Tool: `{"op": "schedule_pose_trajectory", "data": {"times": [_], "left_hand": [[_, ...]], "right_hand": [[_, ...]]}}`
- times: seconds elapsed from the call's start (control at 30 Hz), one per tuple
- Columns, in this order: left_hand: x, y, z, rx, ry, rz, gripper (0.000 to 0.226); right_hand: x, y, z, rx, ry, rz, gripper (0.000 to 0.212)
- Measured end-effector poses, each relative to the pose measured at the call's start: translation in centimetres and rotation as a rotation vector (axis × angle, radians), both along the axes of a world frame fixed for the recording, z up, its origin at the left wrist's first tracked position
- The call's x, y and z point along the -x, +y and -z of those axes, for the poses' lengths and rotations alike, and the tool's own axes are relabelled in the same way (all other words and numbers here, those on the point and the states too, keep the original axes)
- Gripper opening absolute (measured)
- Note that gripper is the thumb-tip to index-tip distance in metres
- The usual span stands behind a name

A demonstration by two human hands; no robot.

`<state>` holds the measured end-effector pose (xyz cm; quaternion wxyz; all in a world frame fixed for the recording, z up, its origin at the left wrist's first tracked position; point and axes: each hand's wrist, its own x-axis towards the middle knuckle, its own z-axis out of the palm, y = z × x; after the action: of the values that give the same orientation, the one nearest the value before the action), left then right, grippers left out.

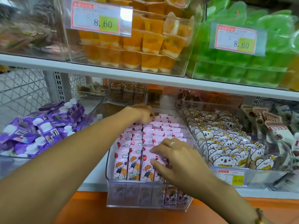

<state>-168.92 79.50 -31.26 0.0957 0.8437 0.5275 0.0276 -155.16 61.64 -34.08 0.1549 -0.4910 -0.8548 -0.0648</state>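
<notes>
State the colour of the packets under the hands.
The packets are pink, with red balloons; head view.

A single head-worn wide-angle view looks forward and slightly down, close over the clear bin (134, 193) of pink packets (135, 138), the upper shelf (48, 61) beyond.

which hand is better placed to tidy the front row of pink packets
Right. The right hand rests with spread fingers on the front pink packets; the left hand is at the back of the clear bin.
</notes>
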Motion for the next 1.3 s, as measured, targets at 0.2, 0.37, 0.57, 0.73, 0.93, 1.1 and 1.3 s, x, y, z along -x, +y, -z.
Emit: {"op": "schedule_pose_trajectory", "data": {"times": [0.2, 0.37, 0.57, 0.73, 0.93, 1.1, 1.3], "left_hand": [[-0.1, 0.1, 0.2, -0.165, -0.002, 0.045, 0.026], [-0.8, 0.0, 0.5, -0.149, -0.087, -0.036, 0.023], [-1.5, -0.1, -0.3, -0.156, -0.636, -0.243, 0.021], [-0.5, -2.6, -1.1, -0.044, -1.298, -0.454, 0.021], [2.2, -9.9, -1.7, -0.088, -1.636, -0.405, 0.022], [3.3, -15.2, -0.7, -0.2, -1.55, -0.246, 0.005], [3.1, -16.6, 0.5, 0.009, -1.57, -0.186, 0.02]], "right_hand": [[-0.3, 0.1, 0.1, 0.067, 0.078, 0.014, 0.035], [-0.4, 0.2, 0.1, 0.086, 0.116, 0.041, 0.031], [-0.4, 0.1, 0.0, 0.09, 0.143, 0.038, 0.03], [-0.4, 0.2, 0.1, 0.067, 0.15, 0.041, 0.029], [-0.1, 0.2, -0.2, -0.04, 0.308, 0.044, 0.021], [1.0, -0.5, -1.5, -0.066, 0.748, 0.033, 0.029], [2.5, -0.6, -1.7, 0.33, 1.02, -0.061, 0.015]]}}
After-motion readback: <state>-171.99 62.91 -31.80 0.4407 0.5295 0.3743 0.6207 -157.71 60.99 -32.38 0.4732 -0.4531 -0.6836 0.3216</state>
